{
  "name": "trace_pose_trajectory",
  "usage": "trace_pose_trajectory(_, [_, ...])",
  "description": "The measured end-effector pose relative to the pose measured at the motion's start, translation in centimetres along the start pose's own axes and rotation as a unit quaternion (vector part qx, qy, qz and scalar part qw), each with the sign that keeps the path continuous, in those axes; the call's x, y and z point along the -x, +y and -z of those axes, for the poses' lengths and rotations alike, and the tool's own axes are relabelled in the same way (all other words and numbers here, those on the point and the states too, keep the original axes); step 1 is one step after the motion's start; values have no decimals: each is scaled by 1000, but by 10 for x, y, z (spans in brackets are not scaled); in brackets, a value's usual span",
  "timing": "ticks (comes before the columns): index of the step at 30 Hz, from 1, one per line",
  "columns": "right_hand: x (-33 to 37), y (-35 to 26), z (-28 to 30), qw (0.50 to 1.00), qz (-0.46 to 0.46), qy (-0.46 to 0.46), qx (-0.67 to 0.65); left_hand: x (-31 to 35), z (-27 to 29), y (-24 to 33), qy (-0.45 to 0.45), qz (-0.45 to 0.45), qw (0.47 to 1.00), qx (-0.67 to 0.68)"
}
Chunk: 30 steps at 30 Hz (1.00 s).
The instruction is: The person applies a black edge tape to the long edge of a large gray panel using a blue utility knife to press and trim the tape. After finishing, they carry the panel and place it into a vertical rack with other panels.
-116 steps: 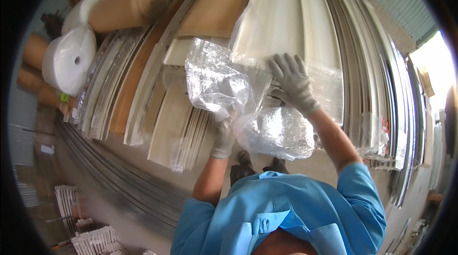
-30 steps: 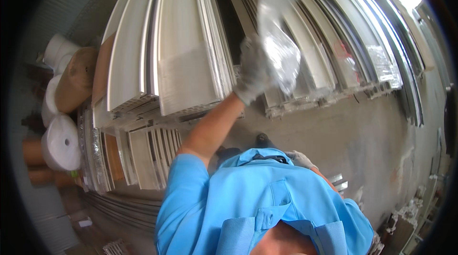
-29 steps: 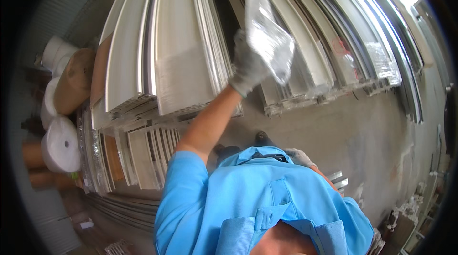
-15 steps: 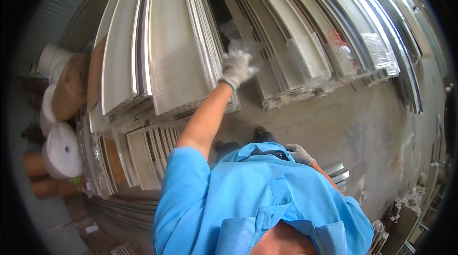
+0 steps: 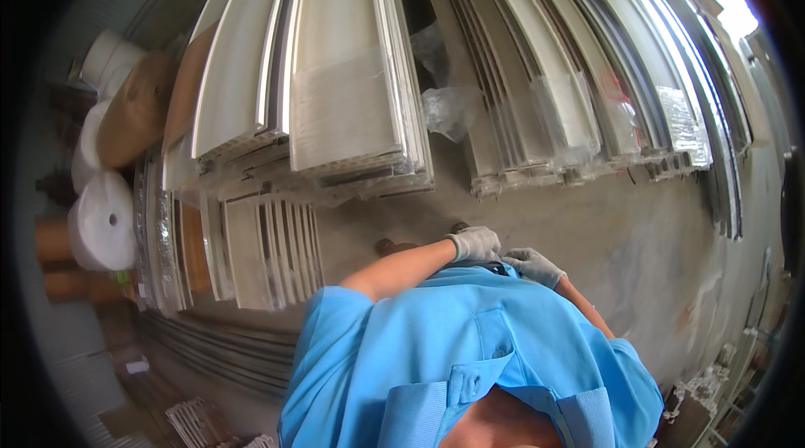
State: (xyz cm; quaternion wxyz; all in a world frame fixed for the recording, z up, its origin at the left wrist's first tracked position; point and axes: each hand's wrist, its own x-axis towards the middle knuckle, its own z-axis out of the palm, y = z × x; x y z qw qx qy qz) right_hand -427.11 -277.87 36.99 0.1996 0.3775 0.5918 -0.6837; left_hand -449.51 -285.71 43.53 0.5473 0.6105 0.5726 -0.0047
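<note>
My left hand (image 5: 476,244), in a pale knit work glove, is drawn in at my waist with its fingers curled. Close beside it, my right hand (image 5: 535,267) wears a similar glove and is also closed against the front of my blue shirt (image 5: 436,322). A small dark item (image 5: 501,269) shows between the hands at the waist; what the fingers hold is hidden. Ahead, crumpled clear plastic film (image 5: 446,113) hangs in the gap between two stacks of long panels. The left stack (image 5: 344,121) has film wrapped round its near end, apart from both hands.
More long profiles (image 5: 537,113) with film-wrapped ends lie to the right. Under the left stack, shorter panels (image 5: 251,255) stand on edge. White rolls (image 5: 105,222) and a brown roll (image 5: 134,108) are at the left. Concrete floor (image 5: 587,213) stretches to the right.
My left hand has left the plastic film at the panel stacks and come back to my waist, beside the right hand. The film now hangs loose in the gap. The view has shifted slightly.
</note>
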Motion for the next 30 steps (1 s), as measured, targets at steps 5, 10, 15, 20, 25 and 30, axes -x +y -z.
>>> trace_pose_trajectory(5, [15, -2, 9, 997, 38, -59, -8, 19, 13, 35, -1, -154, 961, 229])
trace_pose_trajectory(10, [17, -1, -23, 992, 121, 37, 0, 27, 18, 40, -14, -135, 955, 266])
trace_pose_trajectory(15, [-14, -22, -19, 946, -8, 177, 271, 17, 14, 35, -5, -182, 959, 220])
trace_pose_trajectory(20, [2, -16, 16, 974, -37, -47, 219, 19, 18, 30, 25, -124, 969, 212])
trace_pose_trajectory(25, [27, -13, 8, 986, 98, -53, 124, 10, 14, 39, -49, -241, 928, 280])
trace_pose_trajectory(30, [-22, -24, -6, 922, -175, 16, 345, -2, 22, 51, -130, -204, 943, 227])
